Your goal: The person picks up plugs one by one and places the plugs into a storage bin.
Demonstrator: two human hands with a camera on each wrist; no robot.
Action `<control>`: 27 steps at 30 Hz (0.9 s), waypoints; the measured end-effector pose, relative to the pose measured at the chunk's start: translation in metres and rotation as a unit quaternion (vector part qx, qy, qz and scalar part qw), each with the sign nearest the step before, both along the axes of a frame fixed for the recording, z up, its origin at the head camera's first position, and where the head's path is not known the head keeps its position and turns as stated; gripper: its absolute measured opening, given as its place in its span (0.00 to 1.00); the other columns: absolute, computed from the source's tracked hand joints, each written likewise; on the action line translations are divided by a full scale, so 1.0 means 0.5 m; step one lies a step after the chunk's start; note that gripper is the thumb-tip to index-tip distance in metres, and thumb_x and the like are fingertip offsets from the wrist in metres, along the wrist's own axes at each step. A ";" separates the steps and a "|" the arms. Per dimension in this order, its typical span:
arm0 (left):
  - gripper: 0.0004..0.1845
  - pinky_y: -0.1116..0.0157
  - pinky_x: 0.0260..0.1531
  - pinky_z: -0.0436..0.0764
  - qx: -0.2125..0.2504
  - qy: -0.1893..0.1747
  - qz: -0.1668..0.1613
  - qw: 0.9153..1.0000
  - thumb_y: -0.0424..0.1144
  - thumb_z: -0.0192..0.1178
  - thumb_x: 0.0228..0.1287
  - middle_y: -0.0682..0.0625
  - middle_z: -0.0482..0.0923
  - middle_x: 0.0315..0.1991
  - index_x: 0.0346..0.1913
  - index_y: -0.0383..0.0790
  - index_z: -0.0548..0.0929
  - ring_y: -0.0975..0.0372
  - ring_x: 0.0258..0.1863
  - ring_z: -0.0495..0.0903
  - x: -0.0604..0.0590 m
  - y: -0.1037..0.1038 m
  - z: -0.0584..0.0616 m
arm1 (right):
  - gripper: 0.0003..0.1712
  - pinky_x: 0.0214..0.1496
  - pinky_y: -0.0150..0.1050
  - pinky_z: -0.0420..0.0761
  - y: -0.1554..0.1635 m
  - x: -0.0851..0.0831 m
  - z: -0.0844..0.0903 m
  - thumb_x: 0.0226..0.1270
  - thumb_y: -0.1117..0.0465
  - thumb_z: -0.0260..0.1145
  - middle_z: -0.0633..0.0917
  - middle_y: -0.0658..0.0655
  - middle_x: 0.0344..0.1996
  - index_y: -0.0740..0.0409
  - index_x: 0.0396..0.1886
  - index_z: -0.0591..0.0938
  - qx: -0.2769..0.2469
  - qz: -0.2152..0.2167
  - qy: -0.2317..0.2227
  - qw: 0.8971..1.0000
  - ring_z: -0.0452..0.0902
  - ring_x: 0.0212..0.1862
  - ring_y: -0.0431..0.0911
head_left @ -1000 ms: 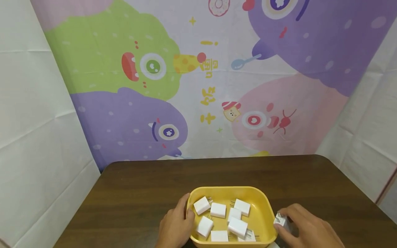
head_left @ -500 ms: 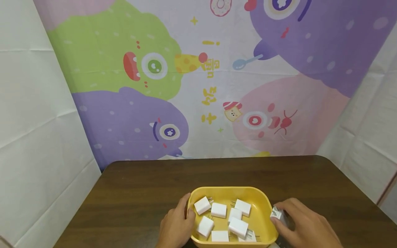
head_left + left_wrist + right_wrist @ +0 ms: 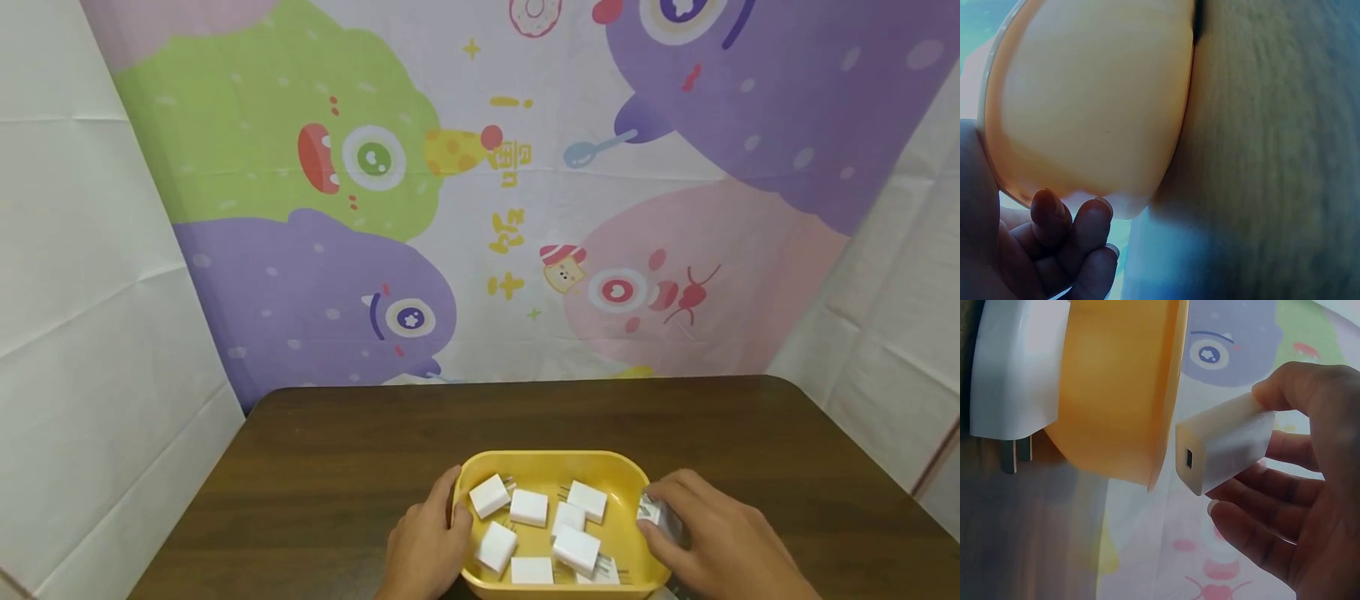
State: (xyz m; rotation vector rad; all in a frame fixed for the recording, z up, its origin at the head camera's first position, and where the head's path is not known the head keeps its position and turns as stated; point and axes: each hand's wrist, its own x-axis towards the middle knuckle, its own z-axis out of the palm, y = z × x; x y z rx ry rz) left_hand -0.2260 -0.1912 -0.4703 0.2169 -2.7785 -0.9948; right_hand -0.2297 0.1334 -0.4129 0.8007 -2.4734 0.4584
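A yellow plastic basin [image 3: 630, 533] sits near the table's front edge, with several white charger plugs [image 3: 528, 507] lying loose in it, prongs pointing various ways. At its left rim my left hand [image 3: 426, 542] grips the side; in the left wrist view the fingers [image 3: 1092, 225] curl against the outer wall. My right hand [image 3: 716, 533] pinches one white charger plug [image 3: 1225, 444] between thumb and fingers. That plug is at the basin's right rim, prongs facing up and port end down. Outside the basin, another white charger plug [image 3: 1019, 369] shows in the right wrist view.
The dark brown wooden table [image 3: 360, 450] extends behind the basin. A cartoon-printed cloth [image 3: 480, 208] hangs at the back, and white cloths [image 3: 90, 333] hang along the left and right sides.
My right hand has moved left and slightly up with the charger plug, bringing it to the basin's right rim. The left hand keeps its hold, and the plugs inside lie as before.
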 end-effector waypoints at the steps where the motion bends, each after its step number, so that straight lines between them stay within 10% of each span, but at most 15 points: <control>1: 0.27 0.45 0.39 0.78 -0.001 0.001 0.000 1.000 0.45 0.54 0.68 0.47 0.87 0.43 0.70 0.50 0.74 0.53 0.39 0.85 0.001 0.000 0.000 | 0.17 0.30 0.31 0.76 -0.002 -0.001 0.001 0.53 0.54 0.78 0.75 0.32 0.39 0.41 0.42 0.83 0.002 0.003 -0.006 1.000 0.69 0.31 0.27; 7: 0.27 0.46 0.38 0.77 -0.003 0.010 0.002 1.000 0.45 0.54 0.68 0.46 0.87 0.43 0.70 0.50 0.74 0.52 0.39 0.85 0.004 0.000 -0.003 | 0.15 0.33 0.30 0.78 -0.018 -0.005 0.008 0.56 0.52 0.77 0.74 0.32 0.38 0.41 0.42 0.83 0.013 -0.014 -0.061 0.998 0.68 0.31 0.28; 19: 0.27 0.46 0.37 0.78 -0.001 0.015 -0.004 1.000 0.44 0.54 0.68 0.47 0.87 0.43 0.69 0.50 0.74 0.53 0.39 0.85 0.001 -0.002 -0.003 | 0.17 0.27 0.23 0.71 -0.039 -0.031 -0.005 0.48 0.55 0.78 0.76 0.36 0.36 0.47 0.39 0.84 -0.005 0.057 0.053 0.997 0.66 0.27 0.27; 27: 0.27 0.47 0.35 0.78 -0.006 0.016 -0.006 1.000 0.44 0.54 0.68 0.47 0.87 0.40 0.70 0.49 0.74 0.54 0.35 0.85 0.000 -0.002 -0.005 | 0.16 0.28 0.27 0.74 -0.062 -0.032 -0.002 0.51 0.52 0.78 0.76 0.37 0.36 0.47 0.39 0.84 0.011 0.063 0.034 0.997 0.69 0.28 0.29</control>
